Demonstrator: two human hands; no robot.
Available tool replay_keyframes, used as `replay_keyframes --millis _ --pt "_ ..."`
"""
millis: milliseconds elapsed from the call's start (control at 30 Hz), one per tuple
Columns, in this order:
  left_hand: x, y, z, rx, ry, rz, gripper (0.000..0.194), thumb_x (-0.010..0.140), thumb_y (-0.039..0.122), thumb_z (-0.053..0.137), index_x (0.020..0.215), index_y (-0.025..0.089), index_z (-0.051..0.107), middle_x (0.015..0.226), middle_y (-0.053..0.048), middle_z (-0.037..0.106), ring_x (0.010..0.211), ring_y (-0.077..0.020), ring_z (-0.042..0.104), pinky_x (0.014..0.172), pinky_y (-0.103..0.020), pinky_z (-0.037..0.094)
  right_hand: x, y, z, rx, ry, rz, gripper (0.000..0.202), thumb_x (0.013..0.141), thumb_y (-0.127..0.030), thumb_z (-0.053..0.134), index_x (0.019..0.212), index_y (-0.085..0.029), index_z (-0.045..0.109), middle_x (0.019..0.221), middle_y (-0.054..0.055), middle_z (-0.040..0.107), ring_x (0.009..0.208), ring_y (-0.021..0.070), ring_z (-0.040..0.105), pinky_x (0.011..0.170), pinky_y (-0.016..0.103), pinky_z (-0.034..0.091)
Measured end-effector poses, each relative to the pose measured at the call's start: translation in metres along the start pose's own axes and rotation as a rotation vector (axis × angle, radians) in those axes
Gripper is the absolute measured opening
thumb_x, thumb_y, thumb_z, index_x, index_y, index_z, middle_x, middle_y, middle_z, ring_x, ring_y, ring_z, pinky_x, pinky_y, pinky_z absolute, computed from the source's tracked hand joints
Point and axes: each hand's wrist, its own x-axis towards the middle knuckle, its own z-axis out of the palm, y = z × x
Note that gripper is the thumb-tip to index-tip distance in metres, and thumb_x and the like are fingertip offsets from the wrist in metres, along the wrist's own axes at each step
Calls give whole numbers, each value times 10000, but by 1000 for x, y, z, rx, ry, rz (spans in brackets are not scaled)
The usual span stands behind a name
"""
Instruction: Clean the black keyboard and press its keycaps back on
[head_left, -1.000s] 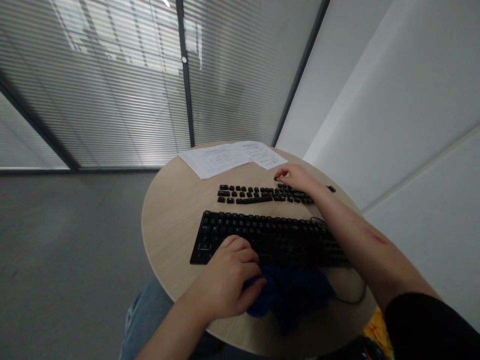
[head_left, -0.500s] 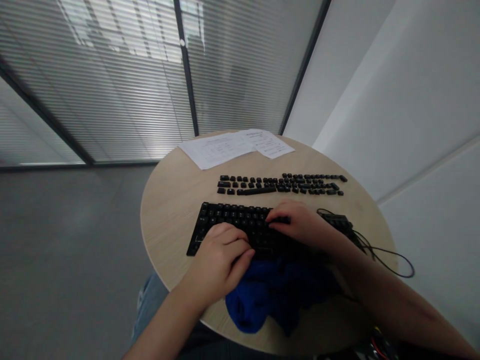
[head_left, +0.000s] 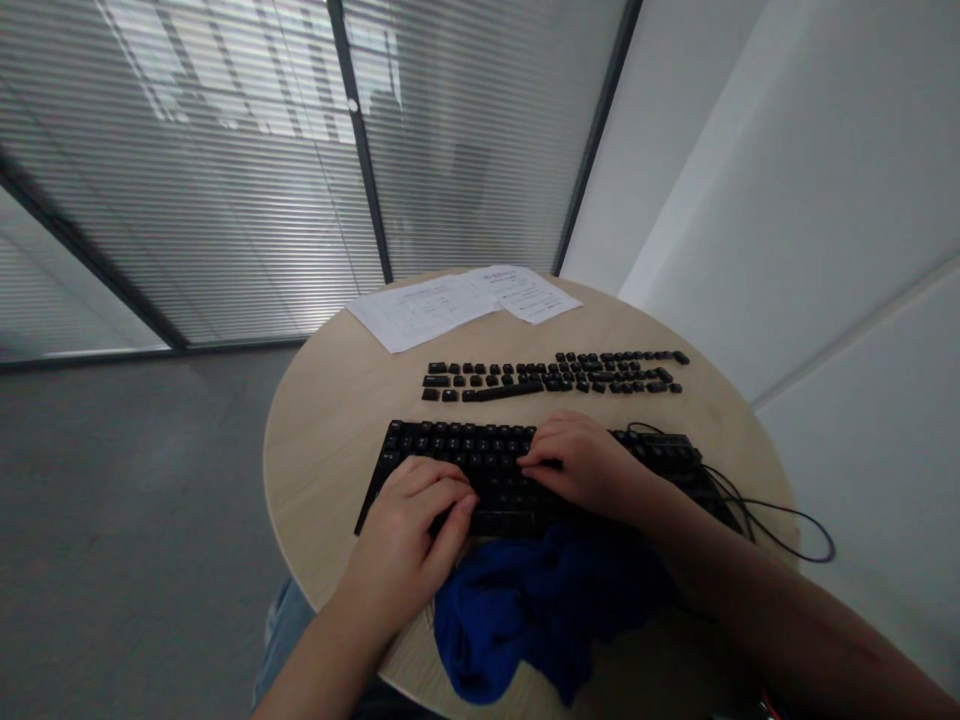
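Observation:
A black keyboard (head_left: pixel 495 522) lies on the round table in front of me. My left hand (head_left: pixel 420 510) rests over its front left part, fingers curled onto it and thumb close to the index fingertip. Over the middle keys, my right hand (head_left: pixel 574 455) has its fingers and thumb drawn together; whatever may be between them is too small to make out. Behind the keyboard, loose black keycaps (head_left: pixel 506 392) lie in rows, a long bar-shaped one among them. A crumpled blue cloth (head_left: pixel 517 610) sits at the keyboard's near edge, partly under my right forearm.
Printed paper sheets (head_left: pixel 427 312) lie at the far side of the pale wooden table (head_left: pixel 315 440). A black cable (head_left: pixel 795 515) loops past the table's right edge. Glass panels with blinds (head_left: pixel 247 200) stand beyond, and a white wall (head_left: pixel 825 250) rises on the right.
The view has shifted slightly. My left hand has drawn back a little to the left over the keyboard. My right fingers have come nearer to the thumb over the keys.

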Motion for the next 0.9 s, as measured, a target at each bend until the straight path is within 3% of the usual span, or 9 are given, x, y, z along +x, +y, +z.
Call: replay_keyframes --millis 433,667,800,900 --pt "1 2 1 -3 24 44 212 979 182 518 874 187 701 916 -60 706 872 -194 632 810 -362 528 1 5 -7 83 -99 100 100 881 -275 738 922 -245 824 865 32 792 833 206 680 826 355 471" --pt "8 12 -4 243 52 179 171 960 174 558 873 168 705 913 -64 720 858 -218 615 818 -407 514 2 3 -4 26 -150 152 114 869 -282 729 894 -245 834 850 33 801 852 225 704 811 344 473" --pt "26 20 -18 336 12 187 178 971 196 555 921 153 720 957 -82 724 873 -232 617 808 -406 531 1 3 0 32 -96 114 114 868 -276 729 896 -241 833 843 38 797 856 229 700 827 352 477" --pt "42 20 -16 436 -125 115 172 959 180 567 962 160 738 921 -73 723 854 -247 627 788 -418 548 -1 7 -3 113 68 156 131 882 -264 705 914 -231 828 814 40 782 797 207 688 763 329 485"
